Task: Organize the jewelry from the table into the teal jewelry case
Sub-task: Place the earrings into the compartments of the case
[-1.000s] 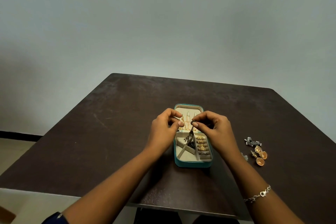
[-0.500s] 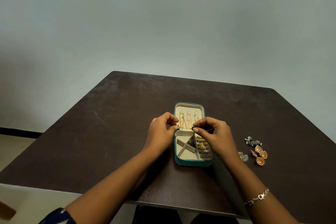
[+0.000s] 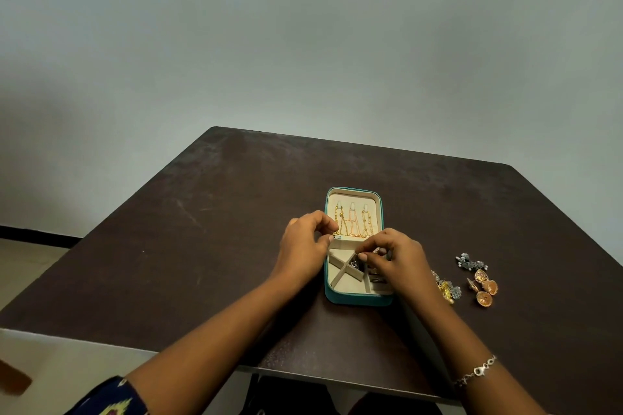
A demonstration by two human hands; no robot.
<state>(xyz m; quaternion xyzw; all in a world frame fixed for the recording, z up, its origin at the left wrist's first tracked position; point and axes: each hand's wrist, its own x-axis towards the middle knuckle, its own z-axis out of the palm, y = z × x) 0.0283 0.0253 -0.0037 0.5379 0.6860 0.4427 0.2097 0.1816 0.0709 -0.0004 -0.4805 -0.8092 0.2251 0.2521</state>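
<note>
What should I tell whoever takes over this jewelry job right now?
Left hand: at the teal jewelry case's left edge, fingers curled; holding anything, unclear.
Right hand: over the tray, pinching a small dark piece.
Done: gold chains hang in the lid.
Left: silver cluster, orange-gold earrings and a gold-silver piece on the table, right of the case.
</note>
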